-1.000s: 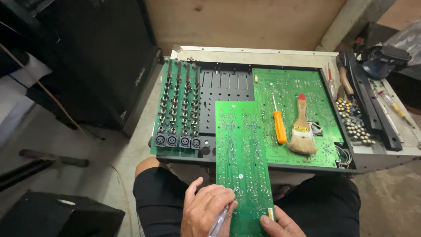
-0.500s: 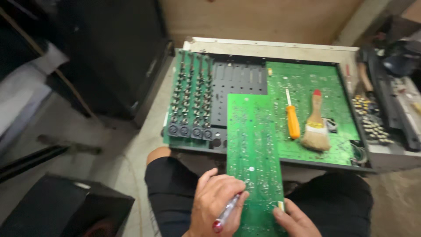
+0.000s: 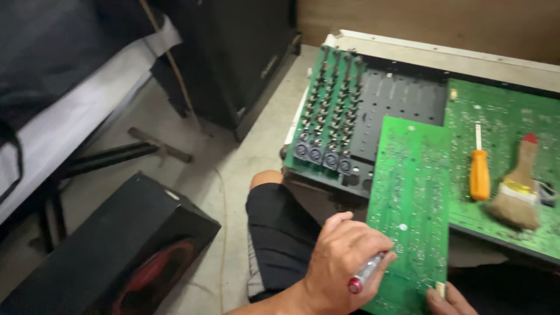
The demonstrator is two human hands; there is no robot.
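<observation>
Two boards fill most of the view: a wide chassis [image 3: 408,55] holding a green main board [image 3: 507,116] and a row of jacks [image 3: 326,116], and over its near edge a long narrow green board [image 3: 411,198] that rests on the person's lap. That narrow board runs lengthwise away from the person, its far end over the chassis and its near end between the two hands, tilted slightly to the right at the top. Left of it sits a dark box [image 3: 116,251] on the floor. On the main board lie a brush [image 3: 516,192] and an orange screwdriver [image 3: 479,172], both pointing away, well apart from the hands. The left hand [image 3: 344,256] is the nearer one to the board's left edge; its fingers [image 3: 364,242] are curled around a pen-like tool [image 3: 366,273] with a red end, tip angled up and right onto the board. The right hand [image 3: 449,300] shows only fingertips at the board's near right edge, touching it; whether they pinch it I cannot tell.
</observation>
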